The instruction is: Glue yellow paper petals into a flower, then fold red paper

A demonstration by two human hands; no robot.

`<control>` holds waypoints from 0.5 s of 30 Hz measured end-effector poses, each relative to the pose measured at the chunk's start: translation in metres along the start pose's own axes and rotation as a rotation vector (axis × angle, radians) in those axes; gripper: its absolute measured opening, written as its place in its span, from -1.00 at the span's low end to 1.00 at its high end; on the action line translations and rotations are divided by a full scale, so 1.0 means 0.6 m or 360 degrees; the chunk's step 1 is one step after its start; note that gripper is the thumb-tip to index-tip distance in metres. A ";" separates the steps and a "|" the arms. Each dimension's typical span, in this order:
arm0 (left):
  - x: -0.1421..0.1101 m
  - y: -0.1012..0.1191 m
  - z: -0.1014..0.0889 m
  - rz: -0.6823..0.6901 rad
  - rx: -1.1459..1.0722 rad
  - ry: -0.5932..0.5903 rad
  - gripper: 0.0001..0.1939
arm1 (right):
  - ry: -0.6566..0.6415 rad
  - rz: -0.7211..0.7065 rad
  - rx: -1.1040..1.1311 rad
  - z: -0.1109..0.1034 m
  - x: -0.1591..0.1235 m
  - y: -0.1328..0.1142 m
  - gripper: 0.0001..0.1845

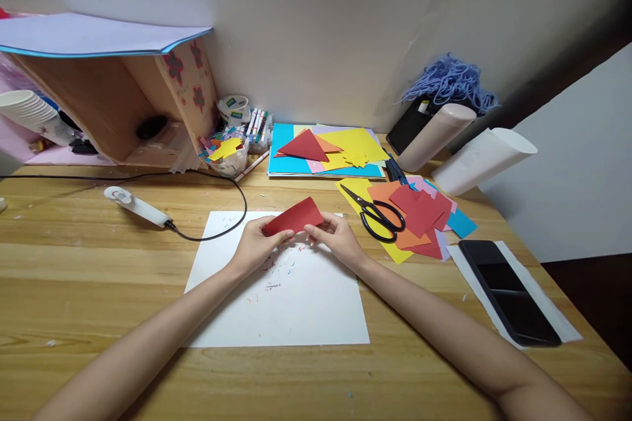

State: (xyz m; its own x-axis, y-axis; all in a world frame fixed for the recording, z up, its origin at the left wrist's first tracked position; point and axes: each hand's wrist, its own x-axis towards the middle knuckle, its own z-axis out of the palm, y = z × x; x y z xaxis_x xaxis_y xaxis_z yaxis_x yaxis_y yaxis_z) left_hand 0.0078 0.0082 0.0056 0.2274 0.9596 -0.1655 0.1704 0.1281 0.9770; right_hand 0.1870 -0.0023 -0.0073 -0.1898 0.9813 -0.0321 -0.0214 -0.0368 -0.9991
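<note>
A rectangular piece of red paper is held up between my two hands, tilted with its right end higher. My left hand pinches its lower left corner, thumb in front. At the right end my right hand grips it between thumb and fingers; some fingertips are hidden behind the paper. Below both hands lies a white sheet with small coloured marks on it. To the right of my right hand, black-handled scissors rest on loose red, orange and yellow paper pieces.
A white glue gun with a black cord lies left. Behind are a cardboard box, a scrap container, markers and a coloured paper stack. On the right are paper rolls and a phone.
</note>
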 end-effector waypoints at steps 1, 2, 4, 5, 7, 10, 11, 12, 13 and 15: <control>0.000 0.000 0.001 0.0022 -0.0007 0.0021 -0.70 | -0.0050 0.0008 0.0007 0.002 -0.001 0.000 -0.71; 0.000 0.000 0.002 0.0049 -0.0008 0.0034 -0.70 | -0.0096 0.0015 -0.0003 0.004 -0.002 0.000 -0.68; -0.001 0.000 0.004 0.0096 0.0001 0.0032 -0.71 | -0.0153 0.0024 -0.0072 0.008 -0.004 0.001 -0.67; -0.002 0.001 0.005 0.0107 -0.0003 0.0019 -0.71 | -0.0157 0.0022 -0.0121 0.009 -0.005 0.001 -0.67; -0.004 0.001 0.007 0.0101 -0.0034 -0.0040 -0.71 | -0.0151 0.0012 -0.0212 0.010 -0.006 0.001 -0.68; -0.005 0.001 0.009 0.0096 -0.0079 -0.0121 -0.70 | -0.0127 -0.0016 -0.0287 0.008 -0.006 0.003 -0.72; -0.005 0.000 0.009 0.0098 -0.0066 -0.0130 -0.70 | -0.0115 -0.0026 -0.0300 0.007 -0.006 0.004 -0.73; -0.005 0.000 0.008 0.0098 -0.0036 -0.0130 -0.70 | -0.0099 -0.0035 -0.0304 0.007 -0.006 0.005 -0.75; -0.005 -0.001 0.008 0.0098 0.0006 -0.0124 -0.70 | -0.0080 -0.0044 -0.0299 0.006 -0.006 0.006 -0.76; -0.005 -0.002 0.007 0.0103 0.0078 -0.0110 -0.70 | -0.0045 -0.0057 -0.0272 0.006 -0.006 0.008 -0.79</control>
State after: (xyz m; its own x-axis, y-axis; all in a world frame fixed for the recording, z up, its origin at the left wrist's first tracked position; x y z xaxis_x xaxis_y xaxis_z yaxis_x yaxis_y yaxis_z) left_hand 0.0109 0.0042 0.0044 0.3049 0.9457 -0.1124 0.1995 0.0520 0.9785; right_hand 0.1844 -0.0065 -0.0117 -0.2192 0.9757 0.0021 0.1380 0.0332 -0.9899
